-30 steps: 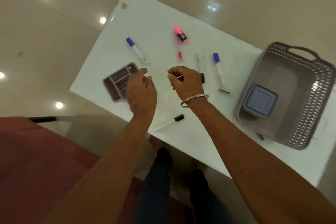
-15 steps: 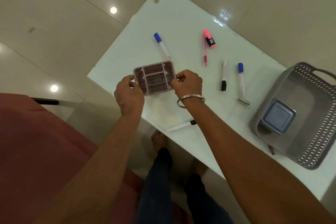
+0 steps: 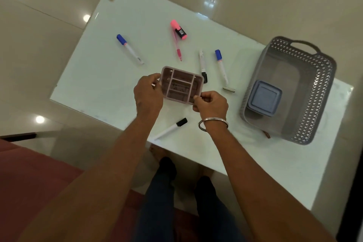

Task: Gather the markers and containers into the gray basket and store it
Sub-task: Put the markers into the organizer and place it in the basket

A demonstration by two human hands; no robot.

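Note:
Both hands hold a mauve divided organizer tray [image 3: 181,85] above the white table [image 3: 110,76]: my left hand [image 3: 148,95] grips its left edge, my right hand [image 3: 211,102] pinches its near right corner. The gray basket [image 3: 314,92] stands at the right with a blue lidded box [image 3: 263,100] inside. Loose on the table lie a blue-capped marker [image 3: 129,49], a pink highlighter [image 3: 178,29], a pink pen [image 3: 176,47], a black-capped marker [image 3: 203,66], a second blue-capped marker [image 3: 221,66] and another black-capped marker [image 3: 170,128] near the front edge.
A small metal piece [image 3: 228,89] lies between the markers and the basket. A reddish seat [image 3: 29,179] is at the lower left, and my legs [image 3: 163,192] are under the table's front edge. Glossy floor surrounds the table.
The organizer tray, lying at the left a second ago, was picked up by both hands and has moved right toward the table's middle.

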